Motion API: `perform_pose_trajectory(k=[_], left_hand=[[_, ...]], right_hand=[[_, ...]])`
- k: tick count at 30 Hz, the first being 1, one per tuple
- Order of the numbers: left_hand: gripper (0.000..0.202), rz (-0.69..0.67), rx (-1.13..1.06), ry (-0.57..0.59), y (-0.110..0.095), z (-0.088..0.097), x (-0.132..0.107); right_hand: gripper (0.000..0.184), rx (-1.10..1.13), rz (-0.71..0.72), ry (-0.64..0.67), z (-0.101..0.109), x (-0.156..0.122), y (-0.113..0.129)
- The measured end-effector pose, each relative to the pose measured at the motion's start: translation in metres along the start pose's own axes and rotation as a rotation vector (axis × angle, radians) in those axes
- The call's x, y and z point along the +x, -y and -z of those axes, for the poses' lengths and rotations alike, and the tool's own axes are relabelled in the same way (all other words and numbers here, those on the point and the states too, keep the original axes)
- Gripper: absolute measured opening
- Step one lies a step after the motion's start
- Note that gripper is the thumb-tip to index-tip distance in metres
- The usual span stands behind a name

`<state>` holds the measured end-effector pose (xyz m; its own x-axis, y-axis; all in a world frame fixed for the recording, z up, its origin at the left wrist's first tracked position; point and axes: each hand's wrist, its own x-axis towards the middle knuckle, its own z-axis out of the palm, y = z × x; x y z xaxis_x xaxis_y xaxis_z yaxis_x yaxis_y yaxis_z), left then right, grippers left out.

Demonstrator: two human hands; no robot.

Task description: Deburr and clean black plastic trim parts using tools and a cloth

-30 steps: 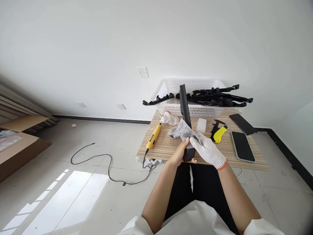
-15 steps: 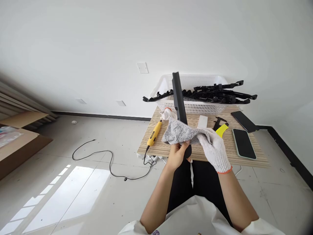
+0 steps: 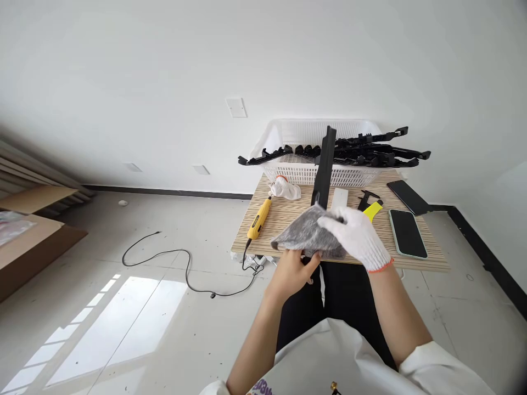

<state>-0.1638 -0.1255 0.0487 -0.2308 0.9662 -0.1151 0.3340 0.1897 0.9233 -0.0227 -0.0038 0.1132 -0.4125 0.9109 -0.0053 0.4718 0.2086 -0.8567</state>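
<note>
A long black plastic trim strip (image 3: 325, 167) slants up from my hands toward the basket, its lower part covered by a grey cloth (image 3: 304, 233). My bare left hand (image 3: 291, 274) is closed around the strip's near end beneath the cloth; the grip itself is partly hidden. My right hand (image 3: 357, 235), in a white knitted glove with an orange cuff edge, has its fingers closed on the cloth's right part, over the strip. Both hands are at the front edge of the wooden table (image 3: 242, 241).
Behind stands a white basket (image 3: 296, 174) with several black plastic parts (image 3: 382, 151) across it. On the table are a yellow corded tool (image 3: 259, 219), a white glove (image 3: 285, 189), a caliper (image 3: 365, 198), a yellow-handled tool (image 3: 373, 210) and two phones (image 3: 407, 233). A cable (image 3: 187, 274) trails over the floor.
The strip's far end has swung to the right and its near end has dropped out of sight. The cloth has turned over to a darker side and slid lower, with my right hand still on it.
</note>
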Motion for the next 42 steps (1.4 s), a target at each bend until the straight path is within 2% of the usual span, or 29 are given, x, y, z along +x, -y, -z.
perform_pose_trajectory(k=[2,4,6,8,9,10,13,15,19,23,27,31,33,36,39,42], left_hand=[[0.032,0.015,-0.097,0.071,0.002,-0.002,-0.005],[0.034,0.017,-0.210,0.114,0.005,-0.004,-0.008],[0.034,0.020,-0.284,0.098,0.008,-0.008,-0.009],[0.035,0.026,-0.285,0.056,0.007,-0.012,-0.008],[0.034,0.025,-0.258,0.033,0.006,-0.015,-0.006],[0.034,0.022,-0.217,0.014,0.004,-0.017,-0.005],[0.029,0.013,-0.088,0.002,-0.005,-0.023,-0.004],[0.027,0.027,-0.051,0.005,-0.010,-0.027,-0.006],[0.024,0.102,0.019,-0.041,-0.012,-0.032,-0.007],[0.019,0.106,0.134,-0.037,0.001,-0.038,-0.001],[0.019,0.042,0.286,-0.053,0.013,-0.048,0.002],[0.019,0.003,0.365,-0.023,0.011,-0.053,0.003],[0.021,0.012,0.303,-0.013,0.010,-0.050,0.003],[0.027,0.030,0.079,0.014,0.013,-0.046,0.002],[0.042,0.080,-0.179,0.029,0.022,-0.045,-0.003],[0.039,0.132,-0.236,-0.016,0.030,-0.050,-0.008]], right_hand=[[0.039,-0.042,0.009,-0.278,0.007,0.010,-0.003],[0.042,-0.113,-0.050,-0.470,0.016,0.016,-0.006],[0.049,-0.180,-0.095,-0.542,0.020,0.013,-0.007],[0.060,-0.195,-0.047,-0.598,0.016,0.003,-0.006],[0.058,-0.165,-0.031,-0.614,0.011,-0.004,-0.005],[0.057,-0.110,-0.009,-0.568,0.004,-0.010,-0.004],[0.053,0.014,-0.006,-0.169,-0.021,-0.018,-0.005],[0.043,0.096,-0.034,-0.098,-0.036,-0.013,-0.008],[0.037,0.193,-0.070,-0.129,-0.055,0.004,-0.016],[0.036,0.171,-0.109,-0.215,-0.065,0.014,-0.029],[0.042,0.116,-0.141,-0.237,-0.063,0.024,-0.044],[0.051,0.091,-0.109,-0.313,-0.053,0.040,-0.043],[0.047,0.128,-0.060,-0.286,-0.052,0.045,-0.039],[0.047,0.173,0.013,-0.261,-0.054,0.049,-0.037],[0.054,0.130,0.007,-0.279,-0.057,0.049,-0.043],[0.055,0.167,-0.030,-0.234,-0.062,0.046,-0.050]])
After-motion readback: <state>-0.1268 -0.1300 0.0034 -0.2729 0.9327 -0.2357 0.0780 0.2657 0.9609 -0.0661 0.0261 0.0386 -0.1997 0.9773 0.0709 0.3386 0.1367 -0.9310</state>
